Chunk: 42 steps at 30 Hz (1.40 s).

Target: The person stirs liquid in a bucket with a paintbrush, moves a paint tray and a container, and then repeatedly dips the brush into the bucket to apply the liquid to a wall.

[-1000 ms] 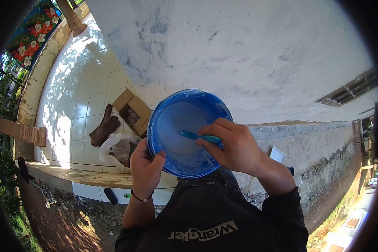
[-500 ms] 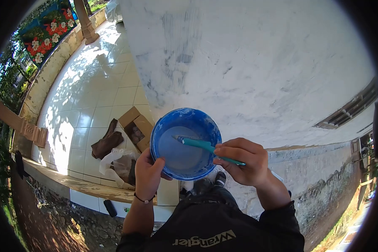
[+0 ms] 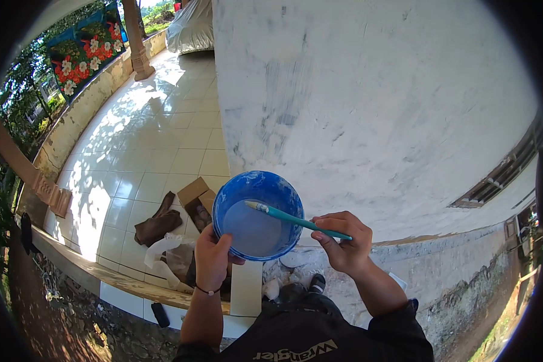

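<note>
A blue bucket (image 3: 291, 238) with pale liquid inside is gripped at its left rim by my left hand (image 3: 213, 260), thumb over the edge. Between the thumb and fingers of my right hand (image 3: 347, 240) is the handle of a teal brush (image 3: 283, 216). The brush's bristles lie over the bucket's opening, above the liquid, near the far left part of the rim. White smears mark the bucket's inner wall. Beyond the bucket rises a whitish wall (image 3: 356, 108) with grey patches and streaks.
On the tiled floor (image 3: 142, 157) at left lie a brown cloth (image 3: 158, 228), an open cardboard box (image 3: 194, 193) and a plastic bag (image 3: 166, 253). A vent (image 3: 501, 172) is at right. A black object (image 3: 160, 315) rests on the ledge below.
The brush has lifted and shifted left relative to the bucket, its bristles now more visible. The view has shifted, showing more of the covered object at the top left.
</note>
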Tool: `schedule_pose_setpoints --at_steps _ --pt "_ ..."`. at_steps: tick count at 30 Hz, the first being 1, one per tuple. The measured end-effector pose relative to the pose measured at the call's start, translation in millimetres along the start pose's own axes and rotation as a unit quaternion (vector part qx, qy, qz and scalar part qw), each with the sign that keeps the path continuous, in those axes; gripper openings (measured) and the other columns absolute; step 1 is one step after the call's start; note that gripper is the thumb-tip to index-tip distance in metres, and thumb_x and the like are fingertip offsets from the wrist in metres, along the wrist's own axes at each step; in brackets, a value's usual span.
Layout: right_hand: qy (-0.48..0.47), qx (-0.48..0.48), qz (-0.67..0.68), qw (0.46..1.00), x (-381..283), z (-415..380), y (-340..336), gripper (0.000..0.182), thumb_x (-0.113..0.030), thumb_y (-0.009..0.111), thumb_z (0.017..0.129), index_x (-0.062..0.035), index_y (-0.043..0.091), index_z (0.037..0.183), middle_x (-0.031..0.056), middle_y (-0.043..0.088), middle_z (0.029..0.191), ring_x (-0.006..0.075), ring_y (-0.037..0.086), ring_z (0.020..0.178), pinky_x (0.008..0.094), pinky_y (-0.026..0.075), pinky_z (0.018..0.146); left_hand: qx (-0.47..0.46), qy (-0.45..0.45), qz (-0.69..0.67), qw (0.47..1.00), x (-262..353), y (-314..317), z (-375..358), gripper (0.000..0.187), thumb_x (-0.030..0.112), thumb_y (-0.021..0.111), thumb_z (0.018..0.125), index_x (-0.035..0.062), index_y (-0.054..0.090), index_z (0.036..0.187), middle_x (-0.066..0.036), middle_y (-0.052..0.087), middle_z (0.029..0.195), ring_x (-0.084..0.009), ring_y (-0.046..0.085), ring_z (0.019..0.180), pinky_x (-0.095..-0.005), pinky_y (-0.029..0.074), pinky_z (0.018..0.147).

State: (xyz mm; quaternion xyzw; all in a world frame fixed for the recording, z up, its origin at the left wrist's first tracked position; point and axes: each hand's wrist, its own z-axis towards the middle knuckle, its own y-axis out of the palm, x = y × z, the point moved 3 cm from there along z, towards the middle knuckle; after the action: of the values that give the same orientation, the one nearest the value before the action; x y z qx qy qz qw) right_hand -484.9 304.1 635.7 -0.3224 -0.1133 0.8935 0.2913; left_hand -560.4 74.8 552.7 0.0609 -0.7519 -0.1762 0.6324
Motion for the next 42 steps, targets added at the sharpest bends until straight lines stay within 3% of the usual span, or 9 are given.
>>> schedule_pose_setpoints --at_steps 5,7,11,16,23,27,33,37,42 --pt "0.061 0.038 0.025 0.997 20 -11 10 0.018 -0.001 0.071 0.079 -0.0003 0.063 0.095 0.0126 0.066 0.087 0.0208 0.068 0.077 0.028 0.056 0.068 0.003 0.0 -0.005 1.0 -2 -6 -2 0.024 0.005 0.05 0.085 -0.0066 0.054 0.106 -0.014 0.064 0.087 -0.0158 0.065 0.057 -0.024 0.056 0.043" --pt "0.303 0.168 0.269 0.899 42 -20 13 0.015 -0.004 0.065 0.086 0.0022 0.059 0.099 0.0119 0.065 0.086 0.0216 0.067 0.076 0.0301 0.058 0.069 0.012 0.006 -0.011 1.0 -1 -8 -3 0.023 0.005 0.05 0.085 -0.0066 0.054 0.105 -0.014 0.065 0.086 -0.0159 0.065 0.057 -0.024 0.056 0.042" --pt "0.336 0.216 0.406 0.822 69 -11 7 0.015 -0.01 0.059 0.092 0.0019 0.056 0.101 0.0108 0.063 0.085 0.023 0.067 0.075 0.0342 0.06 0.066 0.011 0.004 -0.023 1.0 2 -11 -6 0.022 0.005 0.05 0.085 -0.0071 0.054 0.104 -0.014 0.065 0.085 -0.0159 0.064 0.055 -0.0239 0.055 0.042" --pt "0.228 0.19 0.34 0.892 76 79 -28 0.02 -0.014 0.061 0.091 0.003 0.057 0.101 0.0116 0.063 0.084 0.0235 0.067 0.075 0.0339 0.058 0.068 0.015 0.0 -0.036 0.999 4 -11 5 0.023 0.007 0.05 0.085 -0.0078 0.055 0.101 -0.014 0.065 0.078 -0.016 0.063 0.05 -0.024 0.055 0.041" --pt "0.012 -0.009 -0.056 0.998 3 222 -54 0.018 -0.017 0.067 0.087 -0.0021 0.065 0.096 0.0083 0.067 0.083 0.0144 0.064 0.072 0.0254 0.053 0.068 0.011 0.013 -0.01 1.0 14 5 23 0.022 0.01 0.051 0.084 -0.0076 0.056 0.097 -0.013 0.064 0.073 -0.0166 0.062 0.049 -0.0252 0.055 0.042" --pt "-0.149 -0.033 -0.285 0.946 -63 256 -54 0.014 -0.018 0.067 0.086 -0.0057 0.066 0.093 0.0067 0.066 0.08 0.0159 0.061 0.065 0.0259 0.051 0.064 0.003 0.014 -0.011 1.0 13 8 36 0.022 0.01 0.05 0.084 -0.0074 0.056 0.096 -0.012 0.063 0.07 -0.0164 0.061 0.047 -0.0255 0.054 0.042" --pt "-0.383 -0.01 -0.322 0.866 -98 206 -33 0.015 -0.015 0.069 0.082 -0.0078 0.066 0.095 0.0058 0.062 0.081 0.0188 0.063 0.071 0.0267 0.052 0.06 0.004 0.013 -0.024 1.0 3 2 37 0.02 0.01 0.051 0.085 -0.0076 0.055 0.094 -0.013 0.062 0.069 -0.0161 0.06 0.045 -0.0256 0.054 0.041" --pt "-0.476 -0.042 -0.417 0.773 -8 121 31 0.025 -0.009 0.069 0.07 -0.0058 0.065 0.094 0.009 0.054 0.09 0.0265 0.06 0.092 0.0315 0.057 0.074 0.039 0.016 -0.03 0.999 -20 -23 19 0.02 0.009 0.05 0.085 -0.008 0.055 0.096 -0.014 0.063 0.072 -0.0168 0.061 0.046 -0.0251 0.054 0.041" --pt "-0.452 -0.091 -0.434 0.774 75 40 77 0.019 -0.014 0.063 0.073 -0.0017 0.061 0.087 0.0093 0.055 0.085 0.0255 0.055 0.091 0.0335 0.053 0.084 0.084 0.005 -0.006 0.996 -34 -47 -12 0.024 0.008 0.05 0.083 -0.009 0.055 0.099 -0.015 0.064 0.077 -0.0183 0.062 0.048 -0.0258 0.055 0.041"
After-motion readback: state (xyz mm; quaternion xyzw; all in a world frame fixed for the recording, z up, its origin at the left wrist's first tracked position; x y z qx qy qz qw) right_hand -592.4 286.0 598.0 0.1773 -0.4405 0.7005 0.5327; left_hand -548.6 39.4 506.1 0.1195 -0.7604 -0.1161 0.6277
